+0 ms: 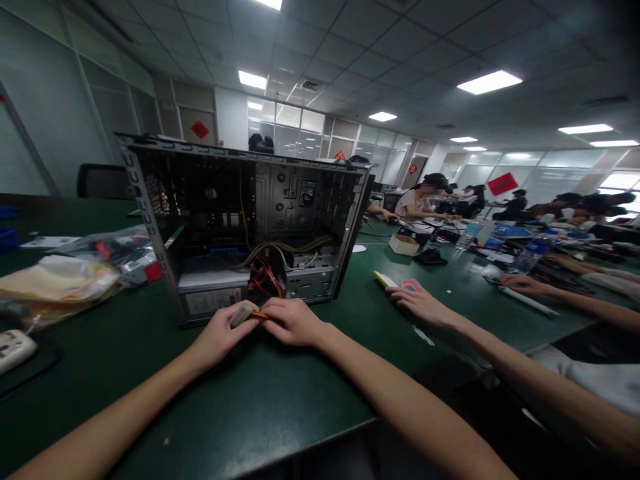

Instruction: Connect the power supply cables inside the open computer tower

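An open computer case (pixel 250 157) stands on the green table (pixel 295 413) in front of me, its inside facing me. In front of its lower edge, my left hand (pixel 220 337) is closed round a pale plastic power connector (pixel 241 315). Red, yellow and dark wires (pixel 259 315) run from the connector to my right hand (pixel 295 321), whose fingers pinch them. Behind my hands, more coloured wires (pixel 269 280) bunch up beside the power supply (pixel 213 297) at the case's bottom left. Tan cables (pixel 280 248) cross above them. My fingertips partly hide the connector and the wires.
Left of the case lie plastic bags with parts (pixel 100 267) and a white power strip (pixel 15 350). At right, a co-worker's hand (pixel 425 303) rests by a green-edged object (pixel 384 280). Farther back are a small open box (pixel 404 245), bottles and several people.
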Tool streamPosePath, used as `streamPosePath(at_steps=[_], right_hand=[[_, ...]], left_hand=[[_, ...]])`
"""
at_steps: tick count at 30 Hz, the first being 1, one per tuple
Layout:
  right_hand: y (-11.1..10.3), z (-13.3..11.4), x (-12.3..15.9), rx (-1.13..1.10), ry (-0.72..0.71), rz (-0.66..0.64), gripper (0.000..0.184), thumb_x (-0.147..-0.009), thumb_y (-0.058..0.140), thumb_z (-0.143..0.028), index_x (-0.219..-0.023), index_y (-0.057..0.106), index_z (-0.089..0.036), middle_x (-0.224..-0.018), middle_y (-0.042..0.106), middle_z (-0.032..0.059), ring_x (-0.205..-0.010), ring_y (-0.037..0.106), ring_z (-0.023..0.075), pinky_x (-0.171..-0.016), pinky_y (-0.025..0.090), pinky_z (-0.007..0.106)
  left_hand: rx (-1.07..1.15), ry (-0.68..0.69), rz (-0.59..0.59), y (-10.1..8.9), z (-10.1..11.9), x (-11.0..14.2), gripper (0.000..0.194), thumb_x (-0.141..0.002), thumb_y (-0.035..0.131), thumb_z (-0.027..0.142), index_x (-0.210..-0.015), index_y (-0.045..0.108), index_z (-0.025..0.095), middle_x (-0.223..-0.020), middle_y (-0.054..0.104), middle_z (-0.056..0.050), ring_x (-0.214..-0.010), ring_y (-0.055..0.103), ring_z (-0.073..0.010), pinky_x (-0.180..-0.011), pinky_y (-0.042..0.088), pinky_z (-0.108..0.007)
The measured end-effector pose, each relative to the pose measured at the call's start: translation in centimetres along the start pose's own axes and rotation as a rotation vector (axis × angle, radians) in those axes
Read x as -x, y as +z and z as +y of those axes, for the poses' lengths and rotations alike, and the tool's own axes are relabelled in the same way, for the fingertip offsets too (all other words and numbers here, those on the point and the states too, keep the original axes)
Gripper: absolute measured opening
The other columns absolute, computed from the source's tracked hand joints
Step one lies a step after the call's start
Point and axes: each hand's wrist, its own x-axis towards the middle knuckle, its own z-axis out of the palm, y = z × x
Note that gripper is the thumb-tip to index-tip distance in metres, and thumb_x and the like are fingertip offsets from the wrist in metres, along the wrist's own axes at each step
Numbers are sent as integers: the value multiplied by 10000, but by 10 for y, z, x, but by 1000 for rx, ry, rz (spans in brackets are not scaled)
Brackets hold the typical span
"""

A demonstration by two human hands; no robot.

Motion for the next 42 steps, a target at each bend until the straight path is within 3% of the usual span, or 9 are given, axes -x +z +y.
streamPosePath(at_steps=[7, 13, 16, 18, 21, 26, 29, 33, 42], right_hand=[[0, 4, 2, -42, -53, -26, 218, -980, 503, -202, -1108, 667, -136, -1104, 695, 109, -959, 665, 178, -855, 531, 276], [-4, -2, 0, 170, -204, -22, 225, -909, 568, -252, -1067, 676, -134, -1182, 696, 127, -1041, 602, 262, -900, 503, 397], [-3, -6, -5, 203, -256, -53, 229, -877, 594, -259, -1046, 655, -117, -1142, 698, 143, -1093, 585, 274, -1027, 437, 440], [1, -9, -8, 196, -260, -128, 150, -886, 595, -245, -978, 643, -136, -1005, 714, 112, -986, 616, 236, -1044, 424, 403], [11, -14, -12, 187, -202, -177, 106, -939, 575, -252, -910, 623, -162, -849, 703, 71, -812, 619, 199, -940, 459, 354], [31, -28, -15, 113, -86, -60, 252, -987, 571, -340, -808, 603, -167, -726, 675, 43, -696, 604, 172, -841, 454, 331], [36, -36, -12, 79, -63, -29, 326, -962, 613, -376, -706, 573, -177, -644, 643, 31, -639, 588, 164, -810, 457, 325], [36, -40, -8, 34, -107, -11, 252, -953, 615, -330, -756, 591, -175, -698, 678, 46, -686, 619, 178, -838, 459, 335], [35, -47, -5, 38, -85, 8, 264, -995, 523, -375, -823, 557, -179, -752, 658, 69, -745, 592, 198, -859, 460, 365]], left_hand=[[-279, 200, 5, 2, 8, 4, 168, -962, 558, 307, -945, 651, 167, -932, 647, -60, -866, 608, -201, -808, 461, -303], [-555, 430, -93, -6, 12, 9, 170, -927, 580, 232, -1074, 653, 188, -1032, 676, -103, -946, 621, -231, -867, 459, -328], [-567, 428, -35, -8, 13, 8, 126, -913, 623, 300, -980, 657, 199, -927, 667, -80, -853, 603, -219, -801, 443, -312], [-587, 414, -25, -10, 11, 6, 197, -901, 640, 378, -814, 624, 202, -767, 610, -42, -723, 544, -193, -705, 401, -295], [-575, 356, -33, -16, 4, 5, 419, -911, 587, 489, -619, 495, 205, -585, 467, 9, -570, 416, -154, -594, 308, -285], [-453, 244, 13, -19, -12, 5, 550, -929, 494, 579, -543, 409, 197, -519, 373, 40, -487, 355, -113, -543, 257, -269], [-367, 219, -43, -14, -14, 6, 585, -929, 445, 631, -541, 408, 195, -501, 353, 46, -474, 340, -106, -528, 257, -261], [-289, 159, -111, -5, -10, 7, 623, -919, 409, 702, -560, 420, 193, -507, 346, 49, -488, 321, -109, -521, 268, -255], [-176, 198, 148, 9, 5, 15, 688, -823, 434, 853, -882, 553, 178, -812, 549, -36, -732, 514, -195, -695, 437, -301]])
